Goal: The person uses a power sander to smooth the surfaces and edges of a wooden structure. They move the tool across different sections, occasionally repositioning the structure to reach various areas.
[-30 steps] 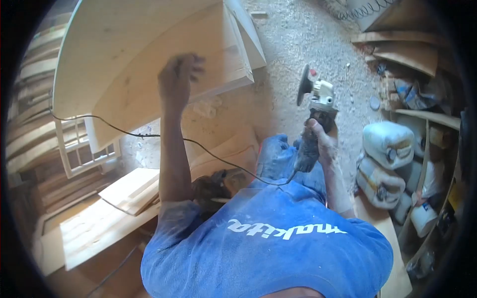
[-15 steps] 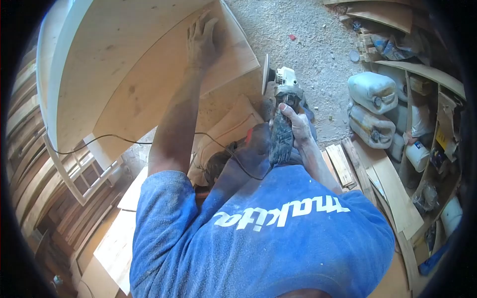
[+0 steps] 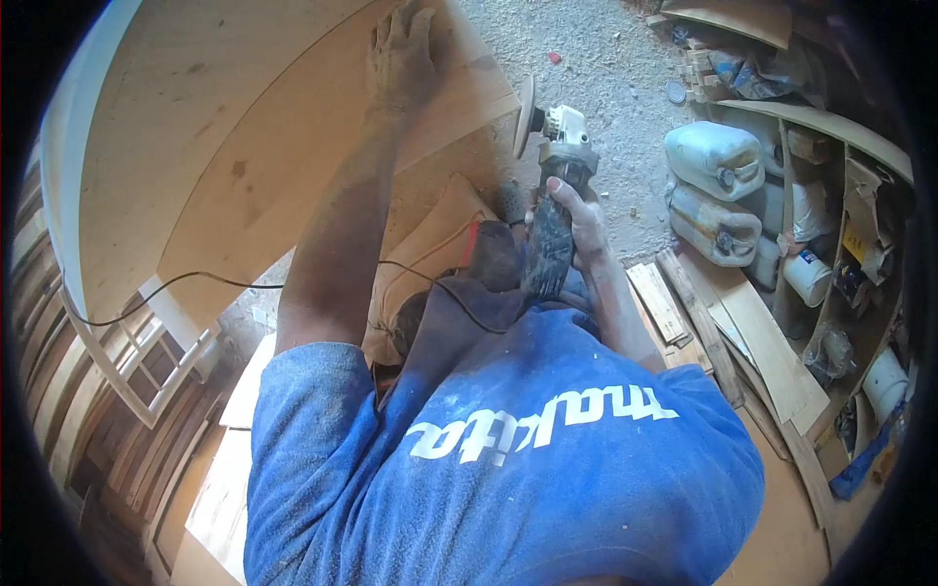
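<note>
My right hand point(image 3: 584, 220) wraps round the dark, dusty body of an angle grinder point(image 3: 553, 230), its thumb lying along the top. The grinder's round disc point(image 3: 525, 117) stands nearly edge-on, close beside the corner of a large curved wooden panel point(image 3: 293, 146). On that panel my left hand point(image 3: 401, 59) lies with its fingers apart, near the upper edge. A dark power cord point(image 3: 230, 278) runs from the grinder across my lap and under my left arm to the left.
Two stacked plastic jerrycans point(image 3: 713, 161) stand on the dusty floor point(image 3: 625, 107) at right, beside a wooden shelf point(image 3: 821, 127) of scraps and containers. Loose planks point(image 3: 684, 303) lie near my right elbow. Several curved timbers point(image 3: 49, 342) are stacked at far left.
The whole view has shifted slightly, so the panel and jerrycans sit higher and further left. The grinder's disc has tilted a little. Both hands keep their places on the panel and grinder.
</note>
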Tool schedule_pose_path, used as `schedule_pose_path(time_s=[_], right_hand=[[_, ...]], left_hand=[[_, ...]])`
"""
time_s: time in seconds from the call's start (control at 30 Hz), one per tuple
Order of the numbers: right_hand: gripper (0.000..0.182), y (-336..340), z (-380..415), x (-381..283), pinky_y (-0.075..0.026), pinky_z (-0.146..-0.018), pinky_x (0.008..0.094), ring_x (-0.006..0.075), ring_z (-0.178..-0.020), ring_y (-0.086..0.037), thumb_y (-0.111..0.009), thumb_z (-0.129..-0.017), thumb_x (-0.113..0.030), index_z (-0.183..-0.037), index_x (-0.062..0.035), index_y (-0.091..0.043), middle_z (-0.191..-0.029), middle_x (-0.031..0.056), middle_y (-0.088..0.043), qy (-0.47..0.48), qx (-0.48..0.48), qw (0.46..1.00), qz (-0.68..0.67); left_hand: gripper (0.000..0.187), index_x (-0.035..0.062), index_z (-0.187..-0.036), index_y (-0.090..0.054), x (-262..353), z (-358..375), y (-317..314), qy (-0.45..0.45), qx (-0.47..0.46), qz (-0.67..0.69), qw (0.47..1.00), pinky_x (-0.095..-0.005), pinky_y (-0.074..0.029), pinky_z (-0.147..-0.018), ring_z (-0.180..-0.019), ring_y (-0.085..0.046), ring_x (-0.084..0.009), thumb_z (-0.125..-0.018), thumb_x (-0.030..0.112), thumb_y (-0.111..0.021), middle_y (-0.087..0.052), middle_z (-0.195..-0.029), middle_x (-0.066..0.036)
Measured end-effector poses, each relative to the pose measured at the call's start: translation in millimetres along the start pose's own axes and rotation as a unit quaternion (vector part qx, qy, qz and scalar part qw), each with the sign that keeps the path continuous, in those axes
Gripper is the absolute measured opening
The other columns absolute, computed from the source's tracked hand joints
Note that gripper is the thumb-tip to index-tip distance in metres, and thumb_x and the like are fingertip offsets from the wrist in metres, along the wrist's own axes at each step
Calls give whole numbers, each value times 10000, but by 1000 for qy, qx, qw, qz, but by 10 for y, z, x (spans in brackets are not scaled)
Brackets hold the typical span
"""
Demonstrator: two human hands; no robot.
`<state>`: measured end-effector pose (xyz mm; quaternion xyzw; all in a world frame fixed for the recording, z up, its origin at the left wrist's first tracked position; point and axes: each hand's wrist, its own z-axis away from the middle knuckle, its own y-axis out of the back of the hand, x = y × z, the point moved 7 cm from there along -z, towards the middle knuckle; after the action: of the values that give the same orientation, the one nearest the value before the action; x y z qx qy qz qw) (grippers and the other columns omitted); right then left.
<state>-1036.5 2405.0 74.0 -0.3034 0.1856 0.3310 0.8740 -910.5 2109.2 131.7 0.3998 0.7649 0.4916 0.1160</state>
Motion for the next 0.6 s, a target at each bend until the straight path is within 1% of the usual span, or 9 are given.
schedule_pose_path(time_s=[0.03,0.07,0.13,0.37,0.43,0.47,0.53,0.57,0.6], right_hand=[[423,-34,29,-55,-606,-651,351,211,-721,-735,-783,-958,-368,-1103,18,-687,-886,128,-729,42,-11,999,3],[423,-16,-4,-42,-606,-651,351,211,-721,-735,-783,-958,-368,-1103,18,-687,-886,128,-729,42,-10,999,4],[422,78,-69,99,-609,-657,351,211,-722,-736,-784,-955,-377,-1087,15,-696,-885,126,-732,-22,20,999,-11],[423,44,-32,47,-608,-646,345,209,-711,-733,-774,-961,-388,-1064,16,-703,-878,135,-736,9,-4,1000,6],[417,91,-111,103,-605,-635,341,207,-705,-731,-765,-967,-383,-1061,18,-703,-867,134,-737,-33,8,999,-12],[417,29,-116,56,-605,-635,341,207,-705,-731,-765,-967,-383,-1061,18,-703,-867,134,-737,-30,4,999,-11],[387,-104,41,-59,-602,-626,335,204,-702,-730,-750,-976,-375,-1052,2,-702,-846,130,-731,61,-10,998,-8],[387,-39,19,-5,-602,-626,335,204,-702,-730,-750,-976,-375,-1052,2,-702,-846,130,-731,55,-7,998,-10],[395,64,-74,108,-617,-624,357,224,-707,-730,-742,-981,-336,-1157,1,-636,-889,134,-718,-17,7,1000,-9]], left_hand=[[402,96,-1272,-663,55,-34,23,1,1,1,1000,-528,-472,-1063,-1264,-572,-419,-945,316,-744,-587,-1468,-146],[406,95,-1278,-660,83,-49,30,12,-3,-7,1000,-528,-472,-1065,-1267,-570,-417,-949,319,-739,-587,-1468,-142],[410,95,-1284,-656,143,-39,95,24,-10,-15,1000,-528,-471,-1066,-1271,-569,-416,-953,322,-734,-586,-1468,-138],[366,100,-1267,-673,27,-3,-45,17,-22,-6,1000,-523,-465,-1081,-1291,-564,-405,-970,311,-709,-597,-1453,-131],[352,101,-1258,-677,42,-24,-29,22,-10,7,1000,-522,-464,-1081,-1294,-564,-402,-972,303,-706,-603,-1444,-131],[349,103,-1259,-676,6,-29,-60,12,-3,-4,1000,-522,-464,-1079,-1294,-564,-402,-970,296,-706,-607,-1438,-130],[347,105,-1260,-676,-64,10,-142,5,-6,-14,1000,-522,-464,-1078,-1294,-564,-401,-968,289,-707,-611,-1432,-129],[344,107,-1260,-677,-99,16,-199,5,1,-5,1000,-522,-463,-1077,-1290,-566,-400,-966,284,-708,-615,-1427,-129],[341,110,-1259,-678,-115,11,-213,3,12,4,1000,-522,-462,-1077,-1286,-569,-399,-964,279,-710,-619,-1422,-129]])
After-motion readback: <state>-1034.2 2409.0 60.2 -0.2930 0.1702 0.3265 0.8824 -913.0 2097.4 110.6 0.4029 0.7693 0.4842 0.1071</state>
